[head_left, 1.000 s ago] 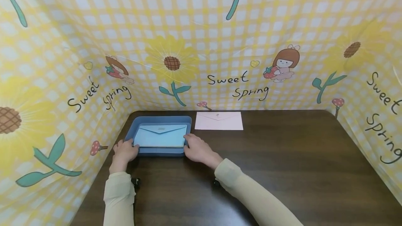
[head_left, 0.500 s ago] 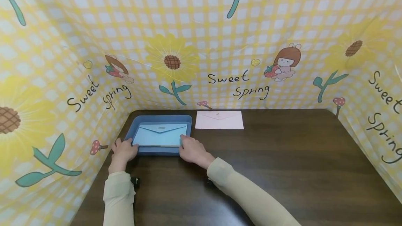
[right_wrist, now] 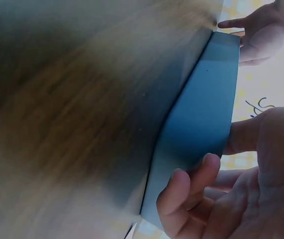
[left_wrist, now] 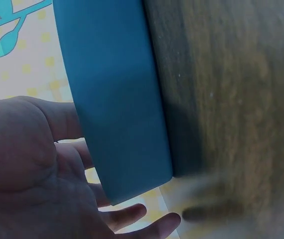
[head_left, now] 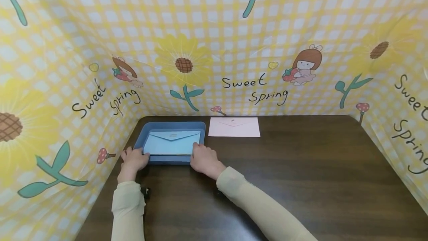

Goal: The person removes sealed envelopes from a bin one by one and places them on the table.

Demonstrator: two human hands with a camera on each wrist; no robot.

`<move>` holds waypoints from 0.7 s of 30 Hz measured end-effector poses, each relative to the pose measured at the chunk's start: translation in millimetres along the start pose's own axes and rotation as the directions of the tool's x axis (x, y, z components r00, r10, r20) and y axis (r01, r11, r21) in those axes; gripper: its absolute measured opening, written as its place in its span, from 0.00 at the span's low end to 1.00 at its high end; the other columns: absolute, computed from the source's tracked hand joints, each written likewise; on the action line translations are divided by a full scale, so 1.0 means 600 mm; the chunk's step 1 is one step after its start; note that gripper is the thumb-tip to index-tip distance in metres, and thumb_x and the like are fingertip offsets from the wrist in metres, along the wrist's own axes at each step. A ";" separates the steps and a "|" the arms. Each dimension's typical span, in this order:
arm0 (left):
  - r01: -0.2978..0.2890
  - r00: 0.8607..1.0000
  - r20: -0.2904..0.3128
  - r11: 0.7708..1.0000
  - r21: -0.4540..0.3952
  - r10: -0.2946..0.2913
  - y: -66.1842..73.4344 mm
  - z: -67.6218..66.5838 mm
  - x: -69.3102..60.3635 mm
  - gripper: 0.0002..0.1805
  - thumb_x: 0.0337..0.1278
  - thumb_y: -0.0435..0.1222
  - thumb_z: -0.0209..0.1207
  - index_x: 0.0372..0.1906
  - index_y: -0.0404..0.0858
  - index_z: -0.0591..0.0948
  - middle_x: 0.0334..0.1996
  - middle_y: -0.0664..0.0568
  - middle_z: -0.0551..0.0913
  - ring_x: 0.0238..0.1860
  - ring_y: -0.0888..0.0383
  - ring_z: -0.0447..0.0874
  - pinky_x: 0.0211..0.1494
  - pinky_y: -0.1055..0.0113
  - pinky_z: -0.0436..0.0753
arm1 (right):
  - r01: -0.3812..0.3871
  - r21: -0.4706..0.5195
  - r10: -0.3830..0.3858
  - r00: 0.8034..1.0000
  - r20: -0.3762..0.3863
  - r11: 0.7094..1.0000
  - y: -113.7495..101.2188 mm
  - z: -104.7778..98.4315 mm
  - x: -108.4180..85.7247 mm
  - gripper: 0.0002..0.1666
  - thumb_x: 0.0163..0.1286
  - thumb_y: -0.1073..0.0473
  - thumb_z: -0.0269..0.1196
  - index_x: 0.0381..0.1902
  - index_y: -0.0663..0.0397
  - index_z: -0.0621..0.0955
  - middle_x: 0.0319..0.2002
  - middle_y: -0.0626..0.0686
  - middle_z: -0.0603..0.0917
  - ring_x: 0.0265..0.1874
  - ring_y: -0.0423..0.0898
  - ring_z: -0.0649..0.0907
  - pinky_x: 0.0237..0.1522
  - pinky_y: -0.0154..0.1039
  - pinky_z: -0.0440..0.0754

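A blue tray (head_left: pixel 167 160) stands at the far left of the table, holding a light blue envelope (head_left: pixel 172 146) with its pointed flap facing up. At the tray's front left corner my left hand (head_left: pixel 134 159) grips the rim, thumb over it and the other fingers round the outside. My right hand (head_left: pixel 205 160) grips the front right corner; its thumb reaches inside over the wall, near the envelope's right end. In the right wrist view its curled fingers (right_wrist: pixel 177 191) lie against the tray's outer wall (right_wrist: pixel 202 99). The left wrist view shows the wall (left_wrist: pixel 114 99) beside my left palm.
A pale pink envelope (head_left: pixel 234 129) lies flat to the right of the tray, near the table's back edge. The dark wooden table (head_left: pixel 301 170) is enclosed behind and on both sides by a yellow checked cloth (head_left: pixel 214 40) with printed flowers.
My right hand has slid a little left along the tray's front right corner. The left hand keeps its hold; the tray and both envelopes look unmoved, with a slight camera shift.
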State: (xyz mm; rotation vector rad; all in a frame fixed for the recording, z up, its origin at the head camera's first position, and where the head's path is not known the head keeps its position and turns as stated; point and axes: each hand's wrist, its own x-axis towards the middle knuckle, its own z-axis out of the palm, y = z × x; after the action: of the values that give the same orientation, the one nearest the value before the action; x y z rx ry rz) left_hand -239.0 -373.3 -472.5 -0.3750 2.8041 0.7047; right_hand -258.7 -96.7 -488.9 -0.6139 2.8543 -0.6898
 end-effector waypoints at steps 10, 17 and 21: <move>0.006 1.000 -0.009 1.000 -0.013 -0.006 -0.006 0.002 0.002 0.33 0.79 0.41 0.45 0.76 0.19 0.62 0.74 0.15 0.42 0.74 0.18 0.33 0.66 0.19 0.55 | 0.008 0.051 -0.009 1.000 0.016 0.999 -0.003 -0.004 0.000 0.17 0.79 0.57 0.58 0.58 0.62 0.80 0.38 0.54 0.83 0.27 0.48 0.80 0.26 0.44 0.79; 0.000 1.000 -0.018 1.000 -0.011 0.000 -0.006 0.002 0.001 0.33 0.79 0.41 0.46 0.74 0.18 0.63 0.73 0.14 0.46 0.74 0.17 0.36 0.66 0.19 0.57 | 0.032 0.121 -0.033 0.999 0.002 0.992 0.003 0.001 0.001 0.10 0.78 0.59 0.58 0.49 0.59 0.81 0.30 0.51 0.78 0.24 0.46 0.78 0.23 0.43 0.77; -0.004 1.000 -0.024 1.000 -0.016 0.003 -0.006 0.003 0.000 0.33 0.79 0.41 0.46 0.74 0.18 0.64 0.73 0.14 0.46 0.74 0.18 0.37 0.66 0.19 0.57 | 0.045 0.142 -0.044 0.999 -0.011 0.989 0.007 0.004 0.003 0.20 0.78 0.59 0.59 0.63 0.61 0.80 0.43 0.55 0.85 0.27 0.46 0.79 0.26 0.44 0.78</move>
State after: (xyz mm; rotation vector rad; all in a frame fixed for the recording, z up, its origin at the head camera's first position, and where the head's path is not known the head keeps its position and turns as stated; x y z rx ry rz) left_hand -237.8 -375.7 -475.7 -0.3839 2.8240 0.7283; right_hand -261.1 -94.9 -493.0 -0.6552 2.7750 -0.8949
